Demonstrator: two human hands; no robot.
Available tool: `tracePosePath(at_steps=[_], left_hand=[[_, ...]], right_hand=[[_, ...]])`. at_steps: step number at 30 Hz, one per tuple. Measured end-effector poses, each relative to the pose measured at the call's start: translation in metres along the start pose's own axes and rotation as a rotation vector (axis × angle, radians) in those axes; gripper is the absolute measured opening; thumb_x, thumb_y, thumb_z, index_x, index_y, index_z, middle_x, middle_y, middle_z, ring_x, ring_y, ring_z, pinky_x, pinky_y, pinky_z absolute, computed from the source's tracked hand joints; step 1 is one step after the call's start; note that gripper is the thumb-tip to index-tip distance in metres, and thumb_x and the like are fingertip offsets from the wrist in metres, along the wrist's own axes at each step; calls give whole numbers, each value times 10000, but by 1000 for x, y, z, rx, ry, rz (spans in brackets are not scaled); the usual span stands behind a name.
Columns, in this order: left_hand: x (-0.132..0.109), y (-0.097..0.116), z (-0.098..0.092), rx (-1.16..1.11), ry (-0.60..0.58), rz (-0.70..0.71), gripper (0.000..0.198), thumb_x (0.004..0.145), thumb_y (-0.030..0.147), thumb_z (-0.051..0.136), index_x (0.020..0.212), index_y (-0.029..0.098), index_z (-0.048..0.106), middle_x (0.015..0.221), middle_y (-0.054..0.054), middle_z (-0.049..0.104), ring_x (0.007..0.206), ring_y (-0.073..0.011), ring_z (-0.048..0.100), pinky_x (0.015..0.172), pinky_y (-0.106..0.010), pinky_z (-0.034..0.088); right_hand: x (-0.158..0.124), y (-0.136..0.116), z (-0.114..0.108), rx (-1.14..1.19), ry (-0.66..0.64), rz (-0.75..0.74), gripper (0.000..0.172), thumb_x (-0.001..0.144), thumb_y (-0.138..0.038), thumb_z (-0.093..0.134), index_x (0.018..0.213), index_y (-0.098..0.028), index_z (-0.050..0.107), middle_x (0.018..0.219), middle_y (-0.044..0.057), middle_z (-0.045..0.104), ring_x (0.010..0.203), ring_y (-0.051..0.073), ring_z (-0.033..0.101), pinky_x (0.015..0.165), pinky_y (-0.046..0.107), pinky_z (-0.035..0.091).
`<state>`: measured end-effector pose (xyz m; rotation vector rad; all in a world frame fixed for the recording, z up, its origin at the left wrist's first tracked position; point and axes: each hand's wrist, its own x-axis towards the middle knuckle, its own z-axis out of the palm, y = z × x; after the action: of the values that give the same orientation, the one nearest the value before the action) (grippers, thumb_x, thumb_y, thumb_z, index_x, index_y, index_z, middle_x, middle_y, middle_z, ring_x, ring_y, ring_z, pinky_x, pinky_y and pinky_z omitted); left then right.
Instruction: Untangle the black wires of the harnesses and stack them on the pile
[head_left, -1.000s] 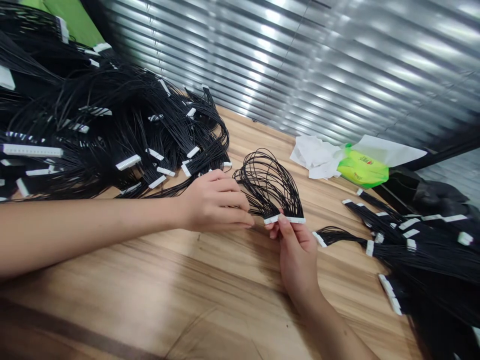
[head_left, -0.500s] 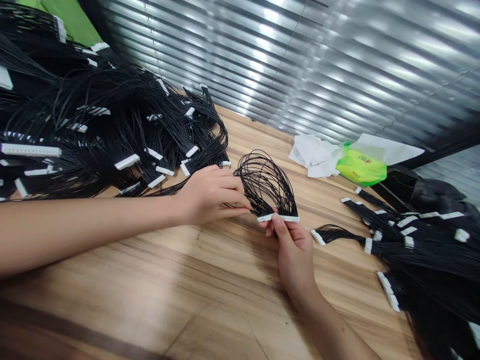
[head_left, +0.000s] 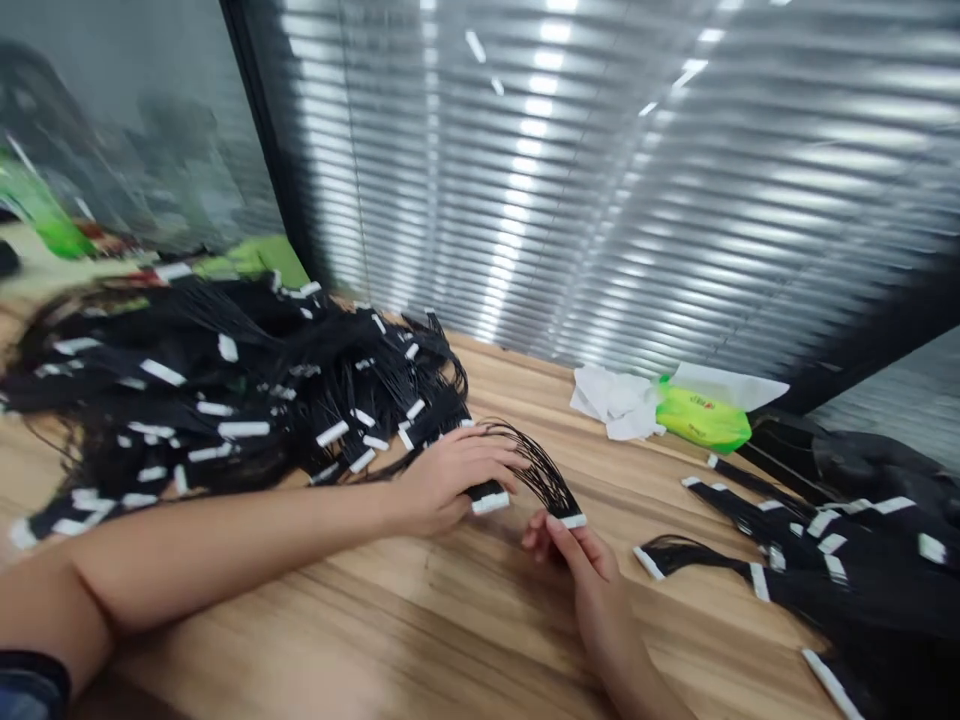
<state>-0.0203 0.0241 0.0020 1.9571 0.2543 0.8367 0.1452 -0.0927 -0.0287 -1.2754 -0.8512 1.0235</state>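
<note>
Black wire harness (head_left: 538,466), seemingly mid-handling, pinched by left fingers (head_left: 499,462) and right fingers (head_left: 571,545); pile (head_left: 259,345) leftward of them apparently pending, bundles (head_left: 874,595) rightward perhaps done.

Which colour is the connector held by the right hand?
The connector is white, seen best in the head view.

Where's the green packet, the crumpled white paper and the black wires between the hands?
Green packet (head_left: 703,419): head view, middle of its printed side.
Crumpled white paper (head_left: 616,401): head view, its middle.
Black wires (head_left: 551,484): head view, middle of the bundle.
</note>
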Motion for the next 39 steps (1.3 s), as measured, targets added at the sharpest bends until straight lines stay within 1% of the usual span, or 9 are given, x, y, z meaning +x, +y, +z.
tracePosePath(at_steps=[3,7,11,16,20,23,30,35,39], left_hand=[[16,16,-22,-429,449,-120,144,845,312,604,766,191,611,659,-12,625,702,-152,623,832,-317,504],[41,51,-83,-601,722,-79,160,933,196,431,779,186,473,497,101,300,366,-26,290,501,-127,396],[42,81,-124,-643,798,-147,289,933,54,261,719,155,426,503,93,243,349,-23,234,389,-115,247],[34,114,-153,-473,814,-136,272,938,68,285,758,153,470,513,80,268,369,-21,233,385,-137,233],[35,137,-206,-201,900,-75,282,992,172,276,845,182,516,554,73,375,419,0,279,445,-119,305],[28,134,-234,-73,1037,-118,261,930,347,512,1061,124,550,896,-24,587,697,-87,563,621,-231,508],[-16,104,-232,9,1348,-301,340,905,327,558,1190,142,527,1153,-83,573,996,-187,594,853,-389,533],[-32,114,-223,163,1545,-162,230,900,278,560,1076,131,545,960,-31,583,771,-107,573,671,-254,515],[-26,120,-202,300,1544,61,208,746,25,509,865,188,457,791,69,505,632,-44,428,521,-138,295]], right_hand=[[3,2,1,3,-23,-30,415,684,-583,680,609,-176,661,597,43,637,553,169,508,581,296,431],[-7,2,5,-140,-256,-119,410,803,-548,576,652,-178,667,643,39,622,644,189,536,647,306,426],[-20,-3,11,-221,-577,-114,413,875,-508,492,708,-179,678,705,38,641,711,193,563,704,308,422],[-19,-7,15,-205,-561,-154,393,883,-477,488,679,-184,652,680,26,641,688,186,558,698,304,415],[-21,-8,15,-281,-582,-164,335,870,-439,514,686,-185,634,698,27,662,717,194,576,710,303,415],[-22,-9,15,-333,-623,-151,306,867,-417,516,708,-181,629,725,32,680,731,192,592,705,290,419],[-20,-7,15,-422,-652,-200,273,882,-350,485,729,-176,630,765,44,693,748,184,607,708,281,424],[-17,-2,14,-438,-650,-231,246,883,-310,491,761,-178,659,783,41,705,759,181,626,710,277,439],[-12,4,14,-474,-659,-280,197,847,-270,552,766,-182,708,789,39,706,769,176,629,702,263,443]])
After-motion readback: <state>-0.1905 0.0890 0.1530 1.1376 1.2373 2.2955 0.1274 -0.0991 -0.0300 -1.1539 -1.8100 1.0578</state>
